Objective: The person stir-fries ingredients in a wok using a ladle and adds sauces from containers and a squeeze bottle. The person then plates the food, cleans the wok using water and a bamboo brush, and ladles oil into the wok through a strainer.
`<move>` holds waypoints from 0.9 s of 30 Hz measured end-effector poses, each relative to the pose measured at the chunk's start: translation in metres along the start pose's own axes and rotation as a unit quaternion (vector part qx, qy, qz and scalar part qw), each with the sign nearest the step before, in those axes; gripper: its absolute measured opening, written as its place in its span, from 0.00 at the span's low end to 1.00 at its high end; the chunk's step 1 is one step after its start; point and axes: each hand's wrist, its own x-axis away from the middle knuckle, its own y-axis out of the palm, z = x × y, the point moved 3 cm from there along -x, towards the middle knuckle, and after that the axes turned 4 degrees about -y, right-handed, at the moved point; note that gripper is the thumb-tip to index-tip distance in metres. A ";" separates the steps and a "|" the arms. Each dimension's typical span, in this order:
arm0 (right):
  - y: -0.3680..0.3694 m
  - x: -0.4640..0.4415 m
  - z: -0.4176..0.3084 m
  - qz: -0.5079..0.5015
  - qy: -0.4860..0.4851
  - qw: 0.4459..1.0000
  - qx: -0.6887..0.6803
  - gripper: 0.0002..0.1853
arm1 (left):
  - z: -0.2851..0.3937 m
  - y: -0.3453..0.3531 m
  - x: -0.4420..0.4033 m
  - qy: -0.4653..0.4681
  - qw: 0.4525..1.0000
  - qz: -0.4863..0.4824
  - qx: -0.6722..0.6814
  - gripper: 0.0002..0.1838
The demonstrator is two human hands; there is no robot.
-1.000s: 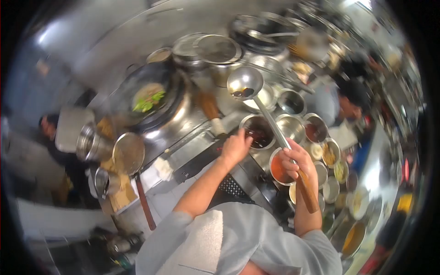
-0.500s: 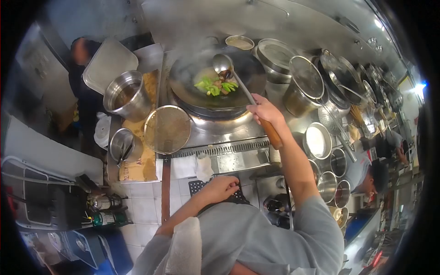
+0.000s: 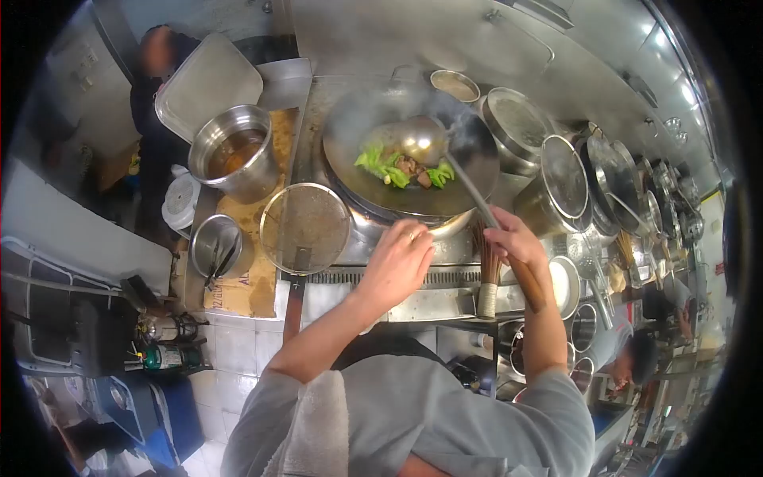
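Note:
My right hand (image 3: 515, 238) is wrapped around the wooden handle of a ladle (image 3: 477, 191). The ladle's bowl is turned with its rounded back up, inside the wok (image 3: 469, 171) at the far side of the food. Green vegetable pieces (image 3: 381, 164) and brown, meat-like pieces (image 3: 420, 171) lie together in the wok, with steam rising. At the wok's near edge is my left hand (image 3: 400, 266), back upward, its fingers loosely bent and nothing visible in them; whether they touch the rim I cannot tell.
Left of the wok are a round strainer (image 3: 305, 230), a deep pot of brown liquid (image 3: 256, 159) and a small pot (image 3: 221, 248) with utensils. A bamboo brush (image 3: 488, 278) stands by my right hand. Several pots and strainers line the right. Other people are at both sides.
My left hand has risen from near my waist to the wok's near edge. The ladle bowl has turned over, back up, and my right hand has moved down and right. The view has shifted.

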 end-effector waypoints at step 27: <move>0.000 0.010 0.016 0.098 -0.200 0.962 0.156 0.30 | 0.020 0.066 0.012 -0.090 0.991 -0.010 -0.095 0.12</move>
